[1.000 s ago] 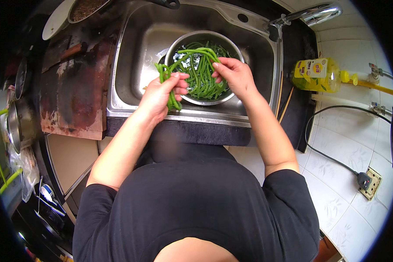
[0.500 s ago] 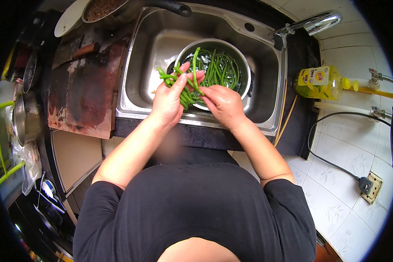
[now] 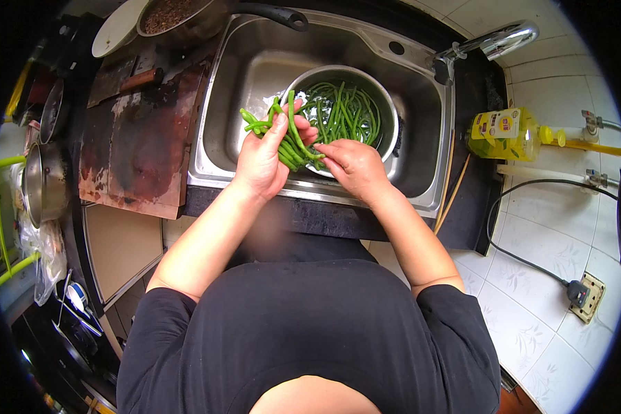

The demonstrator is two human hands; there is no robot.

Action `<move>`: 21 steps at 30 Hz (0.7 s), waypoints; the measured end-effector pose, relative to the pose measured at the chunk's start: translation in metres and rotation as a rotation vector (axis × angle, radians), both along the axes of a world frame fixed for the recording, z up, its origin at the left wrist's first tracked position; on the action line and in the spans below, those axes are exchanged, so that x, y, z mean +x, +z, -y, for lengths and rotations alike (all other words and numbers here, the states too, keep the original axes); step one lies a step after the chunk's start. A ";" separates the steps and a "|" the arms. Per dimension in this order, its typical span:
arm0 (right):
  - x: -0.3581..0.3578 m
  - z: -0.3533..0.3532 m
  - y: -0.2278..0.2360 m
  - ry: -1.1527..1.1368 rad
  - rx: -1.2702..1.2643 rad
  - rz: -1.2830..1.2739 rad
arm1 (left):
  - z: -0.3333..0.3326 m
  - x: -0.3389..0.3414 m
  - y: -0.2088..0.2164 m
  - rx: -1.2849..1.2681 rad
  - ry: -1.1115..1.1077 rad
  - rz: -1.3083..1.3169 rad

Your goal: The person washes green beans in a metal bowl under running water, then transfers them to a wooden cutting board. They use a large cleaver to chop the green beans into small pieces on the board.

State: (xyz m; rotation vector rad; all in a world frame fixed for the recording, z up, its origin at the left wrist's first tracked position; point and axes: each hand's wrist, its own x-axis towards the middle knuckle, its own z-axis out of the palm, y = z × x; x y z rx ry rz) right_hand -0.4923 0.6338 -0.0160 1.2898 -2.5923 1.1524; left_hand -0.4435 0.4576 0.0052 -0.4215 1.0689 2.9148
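A bunch of green beans [image 3: 291,153] is gripped in my left hand [image 3: 261,165], its thumb laid across them and their ends sticking out past the palm. One long bean stands up from the bunch, and its lower end reaches the fingertips of my right hand [image 3: 357,165], which are pinched together on it. Both hands are over the near edge of the sink [image 3: 252,79]. Just beyond them a round metal bowl [image 3: 391,117] sits in the sink, holding water and many more long green beans [image 3: 345,110]. My fingers partly hide the bunch.
A chrome faucet [image 3: 504,41] and a yellow bottle [image 3: 500,132] are on the right, with chopsticks [image 3: 455,190] along the sink's edge. Stained boards [image 3: 141,138] lie to the left. Behind them, a handled pan [image 3: 176,21] holds brown grains. A plugged cord [image 3: 531,263] hangs on the tiled wall.
The long upright bean has shifted left and lower, closer to the bunch in my left hand. My right hand has dropped slightly, still pinching the bean's end.
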 end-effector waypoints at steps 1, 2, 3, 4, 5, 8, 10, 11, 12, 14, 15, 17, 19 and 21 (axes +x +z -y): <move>0.000 0.000 -0.001 0.004 0.014 0.004 | 0.000 0.000 0.000 0.012 -0.001 -0.007; -0.001 0.000 -0.002 0.008 0.029 0.009 | 0.000 0.000 0.001 0.024 -0.003 -0.013; 0.000 -0.002 -0.004 0.008 0.045 0.016 | -0.001 0.000 0.000 0.038 -0.008 -0.017; -0.001 -0.002 -0.005 0.012 0.046 0.026 | -0.002 0.000 0.000 0.042 -0.007 -0.023; -0.002 -0.002 -0.007 0.015 0.047 0.038 | -0.001 0.000 0.000 0.046 -0.006 -0.028; -0.008 -0.006 -0.007 0.075 0.126 0.157 | -0.002 0.001 0.002 -0.006 0.015 -0.011; -0.031 -0.020 -0.024 0.105 0.057 0.420 | 0.001 0.000 0.004 -0.037 0.034 -0.040; -0.049 -0.030 -0.041 -0.056 0.086 0.484 | 0.001 -0.001 0.006 -0.031 0.051 -0.036; -0.065 -0.039 -0.054 -0.211 0.114 0.544 | 0.004 -0.001 0.007 -0.041 0.060 -0.038; -0.083 -0.051 -0.049 -0.342 0.524 0.299 | 0.012 0.001 0.006 -0.139 0.013 -0.098; -0.088 -0.055 -0.058 -0.299 0.738 0.254 | 0.010 0.001 0.012 -0.247 0.014 -0.039; -0.084 -0.061 -0.090 -0.100 0.866 0.201 | 0.010 0.001 0.015 -0.226 -0.037 -0.026; -0.076 -0.055 -0.105 0.058 0.938 0.149 | 0.012 0.002 0.013 -0.193 -0.054 0.002; -0.069 -0.047 -0.114 0.065 0.793 0.096 | 0.011 0.003 0.010 -0.190 -0.050 0.013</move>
